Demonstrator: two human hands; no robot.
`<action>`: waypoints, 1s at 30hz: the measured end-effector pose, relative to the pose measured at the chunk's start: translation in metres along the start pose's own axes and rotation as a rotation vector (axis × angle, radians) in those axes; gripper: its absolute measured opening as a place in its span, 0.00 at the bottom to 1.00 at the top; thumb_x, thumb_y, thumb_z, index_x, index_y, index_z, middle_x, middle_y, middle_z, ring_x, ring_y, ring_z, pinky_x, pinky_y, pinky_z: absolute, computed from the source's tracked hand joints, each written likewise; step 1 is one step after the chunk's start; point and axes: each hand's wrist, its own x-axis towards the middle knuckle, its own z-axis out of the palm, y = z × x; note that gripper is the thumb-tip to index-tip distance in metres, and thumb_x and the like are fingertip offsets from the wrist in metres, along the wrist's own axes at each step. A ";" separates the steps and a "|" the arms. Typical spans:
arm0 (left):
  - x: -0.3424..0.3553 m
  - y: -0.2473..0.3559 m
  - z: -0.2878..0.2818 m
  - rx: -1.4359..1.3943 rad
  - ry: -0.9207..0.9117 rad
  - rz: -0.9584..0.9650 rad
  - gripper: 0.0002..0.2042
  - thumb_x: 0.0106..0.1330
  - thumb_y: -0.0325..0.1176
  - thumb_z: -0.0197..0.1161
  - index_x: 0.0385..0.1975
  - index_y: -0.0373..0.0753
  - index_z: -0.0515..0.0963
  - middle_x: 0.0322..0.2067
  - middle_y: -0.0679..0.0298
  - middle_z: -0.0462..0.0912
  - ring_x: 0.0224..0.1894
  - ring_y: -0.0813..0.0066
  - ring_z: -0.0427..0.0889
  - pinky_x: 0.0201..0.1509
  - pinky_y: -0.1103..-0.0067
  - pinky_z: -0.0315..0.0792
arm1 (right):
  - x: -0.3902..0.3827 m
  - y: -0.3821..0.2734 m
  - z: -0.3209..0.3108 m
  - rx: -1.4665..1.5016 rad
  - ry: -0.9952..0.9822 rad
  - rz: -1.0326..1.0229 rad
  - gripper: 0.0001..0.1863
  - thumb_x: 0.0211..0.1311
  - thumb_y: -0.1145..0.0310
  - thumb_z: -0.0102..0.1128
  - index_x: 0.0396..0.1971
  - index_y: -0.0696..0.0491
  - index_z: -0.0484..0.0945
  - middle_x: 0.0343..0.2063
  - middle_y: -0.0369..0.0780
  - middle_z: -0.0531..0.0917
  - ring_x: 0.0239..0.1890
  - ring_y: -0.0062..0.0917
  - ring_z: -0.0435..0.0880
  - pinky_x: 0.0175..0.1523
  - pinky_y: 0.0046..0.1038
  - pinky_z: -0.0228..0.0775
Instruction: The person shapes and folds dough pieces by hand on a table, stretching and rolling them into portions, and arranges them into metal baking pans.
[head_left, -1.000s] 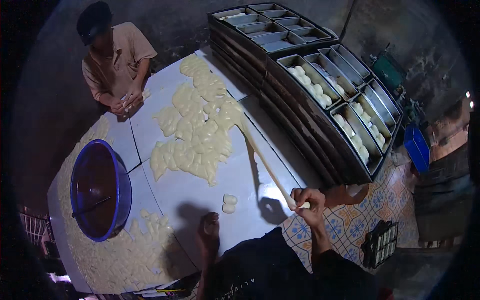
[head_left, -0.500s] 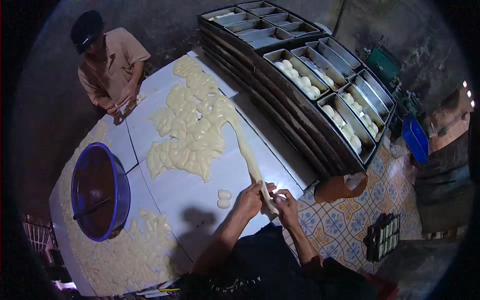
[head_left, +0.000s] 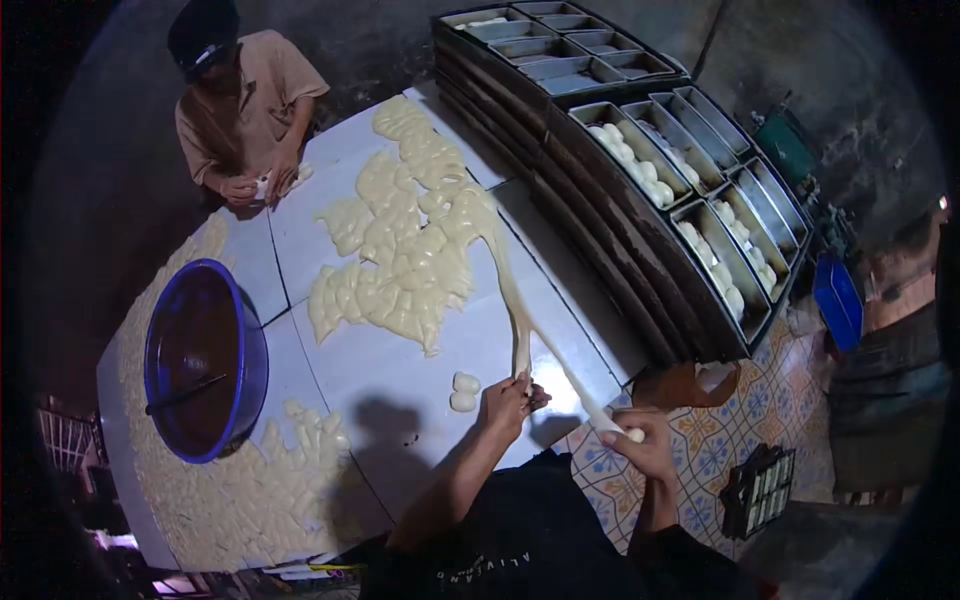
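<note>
A broad sheet of pale dough (head_left: pixel 400 260) lies across the white tabletop, and a long dough strip (head_left: pixel 507 270) stretches from it toward me. The strip forks in two. My left hand (head_left: pixel 508 405) is closed around the end of the nearer branch, over the table. Out past the table edge, my right hand (head_left: pixel 648 445) grips the other branch, pulled taut, with a small rounded end showing at its fingers. Two small dough balls (head_left: pixel 464 391) rest on the table left of my left hand.
A blue basin (head_left: pixel 258 375) with a stick inside stands at the left, beside scattered dough pieces (head_left: pixel 250 500). Metal loaf pans (head_left: pixel 625 150), several holding dough balls, sit on dark stacked boards at the right. Across the table a co-worker (head_left: pixel 255 110) handles dough. A blue crate (head_left: pixel 838 300) is far right.
My right hand has moved right, away from my left, drawing one branch of the dough strip apart from the other. The whole view has shifted slightly.
</note>
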 end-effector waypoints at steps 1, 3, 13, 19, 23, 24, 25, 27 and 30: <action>-0.003 0.002 0.002 -0.006 -0.001 0.003 0.09 0.71 0.31 0.50 0.35 0.29 0.71 0.26 0.55 0.77 0.25 0.62 0.80 0.37 0.68 0.81 | -0.001 -0.009 -0.012 0.119 -0.013 -0.078 0.13 0.52 0.66 0.67 0.21 0.62 0.80 0.16 0.39 0.76 0.18 0.19 0.74 0.25 0.24 0.59; -0.010 0.008 0.006 0.122 -0.010 0.016 0.11 0.73 0.33 0.47 0.34 0.30 0.70 0.27 0.53 0.77 0.26 0.60 0.81 0.37 0.67 0.81 | 0.014 -0.011 -0.023 0.241 -0.135 -0.199 0.14 0.50 0.65 0.67 0.21 0.62 0.80 0.17 0.39 0.76 0.20 0.21 0.74 0.26 0.25 0.59; -0.074 0.026 -0.013 1.663 0.090 0.946 0.10 0.57 0.35 0.60 0.28 0.34 0.78 0.30 0.54 0.76 0.38 0.56 0.76 0.39 0.64 0.71 | 0.034 -0.012 -0.017 0.680 0.256 -0.534 0.20 0.64 0.54 0.54 0.22 0.55 0.69 0.37 0.47 0.72 0.41 0.34 0.73 0.52 0.41 0.64; -0.072 0.013 -0.033 1.802 0.065 1.001 0.10 0.54 0.36 0.60 0.25 0.34 0.81 0.28 0.54 0.75 0.39 0.59 0.73 0.42 0.66 0.68 | 0.027 -0.046 -0.031 1.250 0.077 -0.699 0.15 0.61 0.64 0.58 0.18 0.48 0.66 0.16 0.30 0.71 0.24 0.19 0.75 0.44 0.33 0.64; -0.070 0.006 -0.030 1.816 0.096 0.989 0.11 0.53 0.36 0.60 0.23 0.33 0.81 0.28 0.54 0.76 0.39 0.60 0.72 0.42 0.67 0.68 | 0.018 -0.053 -0.051 1.327 -0.062 -0.931 0.14 0.62 0.64 0.60 0.18 0.50 0.69 0.14 0.33 0.72 0.24 0.19 0.81 0.42 0.35 0.72; -0.068 0.005 -0.032 1.820 0.126 0.992 0.11 0.52 0.35 0.61 0.23 0.33 0.81 0.29 0.55 0.76 0.38 0.60 0.72 0.42 0.67 0.68 | 0.014 -0.054 -0.059 1.365 -0.070 -0.938 0.15 0.61 0.65 0.61 0.17 0.50 0.68 0.14 0.33 0.72 0.21 0.18 0.79 0.40 0.35 0.74; -0.065 0.005 -0.035 1.823 0.131 0.988 0.11 0.52 0.35 0.61 0.23 0.33 0.81 0.29 0.55 0.76 0.38 0.60 0.72 0.42 0.67 0.68 | 0.010 -0.056 -0.069 1.405 -0.078 -0.944 0.16 0.60 0.66 0.63 0.16 0.50 0.67 0.13 0.33 0.72 0.18 0.17 0.78 0.38 0.35 0.77; -0.060 0.001 -0.032 1.833 0.170 1.030 0.10 0.51 0.36 0.61 0.22 0.33 0.81 0.28 0.56 0.76 0.37 0.61 0.72 0.41 0.68 0.68 | -0.005 -0.073 -0.092 1.401 -0.058 -1.023 0.16 0.59 0.66 0.63 0.17 0.50 0.67 0.14 0.33 0.72 0.16 0.17 0.76 0.35 0.35 0.78; -0.059 0.000 -0.032 1.877 0.173 1.080 0.10 0.51 0.36 0.62 0.21 0.34 0.80 0.26 0.56 0.75 0.36 0.61 0.72 0.38 0.68 0.67 | -0.007 -0.081 -0.105 1.247 -0.077 -1.061 0.16 0.59 0.62 0.63 0.18 0.52 0.69 0.17 0.37 0.75 0.13 0.19 0.72 0.29 0.34 0.77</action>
